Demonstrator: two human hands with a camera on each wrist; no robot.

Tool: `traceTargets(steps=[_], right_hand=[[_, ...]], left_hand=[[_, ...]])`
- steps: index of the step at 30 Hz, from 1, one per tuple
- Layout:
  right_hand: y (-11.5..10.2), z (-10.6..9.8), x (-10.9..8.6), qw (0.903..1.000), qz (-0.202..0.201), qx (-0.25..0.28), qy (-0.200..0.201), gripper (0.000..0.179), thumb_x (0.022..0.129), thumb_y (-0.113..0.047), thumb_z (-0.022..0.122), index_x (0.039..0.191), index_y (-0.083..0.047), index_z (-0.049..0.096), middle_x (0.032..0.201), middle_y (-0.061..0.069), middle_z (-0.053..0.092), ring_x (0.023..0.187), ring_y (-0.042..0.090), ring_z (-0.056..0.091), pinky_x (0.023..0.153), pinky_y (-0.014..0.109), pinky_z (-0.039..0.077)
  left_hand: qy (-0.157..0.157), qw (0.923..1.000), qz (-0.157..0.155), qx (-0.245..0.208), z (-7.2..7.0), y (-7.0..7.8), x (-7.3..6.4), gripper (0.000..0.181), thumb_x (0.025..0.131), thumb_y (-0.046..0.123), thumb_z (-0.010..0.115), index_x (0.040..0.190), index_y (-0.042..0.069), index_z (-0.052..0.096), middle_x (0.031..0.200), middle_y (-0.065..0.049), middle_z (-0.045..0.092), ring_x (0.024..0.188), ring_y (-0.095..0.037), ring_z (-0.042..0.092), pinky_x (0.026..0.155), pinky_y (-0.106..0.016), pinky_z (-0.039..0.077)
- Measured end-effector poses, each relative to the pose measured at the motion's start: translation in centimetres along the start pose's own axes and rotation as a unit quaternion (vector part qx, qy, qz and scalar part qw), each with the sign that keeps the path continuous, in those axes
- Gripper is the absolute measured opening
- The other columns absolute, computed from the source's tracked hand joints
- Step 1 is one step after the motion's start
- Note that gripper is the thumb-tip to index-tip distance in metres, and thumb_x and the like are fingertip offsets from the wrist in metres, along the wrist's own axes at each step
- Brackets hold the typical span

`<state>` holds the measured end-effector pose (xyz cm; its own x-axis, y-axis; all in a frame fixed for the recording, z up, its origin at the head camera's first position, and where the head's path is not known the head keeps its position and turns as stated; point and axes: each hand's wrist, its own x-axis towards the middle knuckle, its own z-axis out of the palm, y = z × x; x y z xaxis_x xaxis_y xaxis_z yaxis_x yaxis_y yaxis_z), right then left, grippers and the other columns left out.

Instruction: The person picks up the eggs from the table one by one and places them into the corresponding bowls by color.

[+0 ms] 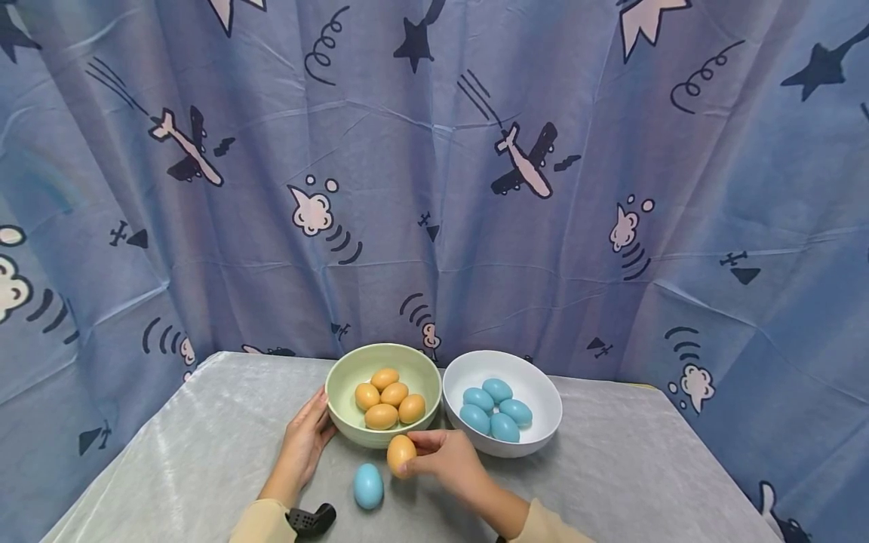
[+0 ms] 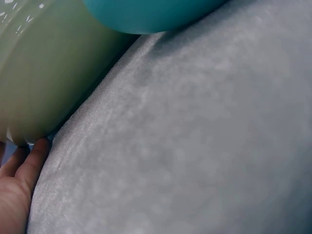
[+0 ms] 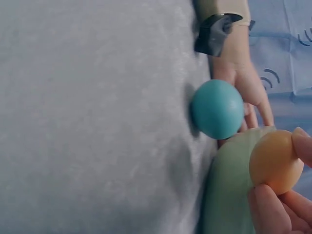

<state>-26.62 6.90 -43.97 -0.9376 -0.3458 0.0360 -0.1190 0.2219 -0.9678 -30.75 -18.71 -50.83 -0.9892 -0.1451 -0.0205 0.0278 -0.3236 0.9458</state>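
Observation:
My right hand pinches an orange egg between thumb and fingers, just in front of the green bowl. In the right wrist view the same egg overlaps the bowl's side. My left hand rests its extended fingers against the left side of that bowl; the left wrist view shows its fingertips at the bowl's lower wall. Several orange eggs lie inside the green bowl. A single blue egg sits on the table between my hands.
A white bowl holding several blue eggs stands right beside the green one. Grey cloth covers the table. Behind it hangs a blue patterned curtain. A black strap device is on my left wrist.

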Motion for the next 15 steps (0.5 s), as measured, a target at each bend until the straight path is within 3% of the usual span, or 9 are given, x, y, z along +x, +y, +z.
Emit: traceTargets(steps=[7, 15], right_hand=[[-1.2, -0.4, -0.1, 1.0000, -0.002, 0.007, -0.004, 0.049, 0.070, 0.002, 0.084, 0.116, 0.009, 0.069, 0.109, 0.021, 0.074, 0.098, 0.022, 0.073, 0.081, 0.029, 0.061], [-2.4, -0.6, 0.1, 1.0000, -0.003, 0.001, 0.001, 0.049, 0.072, -0.001, 0.084, 0.118, 0.008, 0.069, 0.109, 0.021, 0.074, 0.099, 0.021, 0.073, 0.083, 0.029, 0.060]], left_hand=[[-0.006, 1.0000, 0.002, 0.005, 0.0, 0.1, -0.1, 0.068, 0.106, 0.040, 0.045, 0.159, 0.005, 0.019, 0.165, -0.013, 0.021, 0.152, -0.030, 0.023, 0.119, -0.052, 0.029], [-0.003, 1.0000, 0.004, 0.006, 0.1, 0.0, -0.1, 0.069, 0.106, 0.041, 0.045, 0.158, 0.005, 0.020, 0.164, -0.014, 0.022, 0.152, -0.031, 0.023, 0.119, -0.053, 0.030]])
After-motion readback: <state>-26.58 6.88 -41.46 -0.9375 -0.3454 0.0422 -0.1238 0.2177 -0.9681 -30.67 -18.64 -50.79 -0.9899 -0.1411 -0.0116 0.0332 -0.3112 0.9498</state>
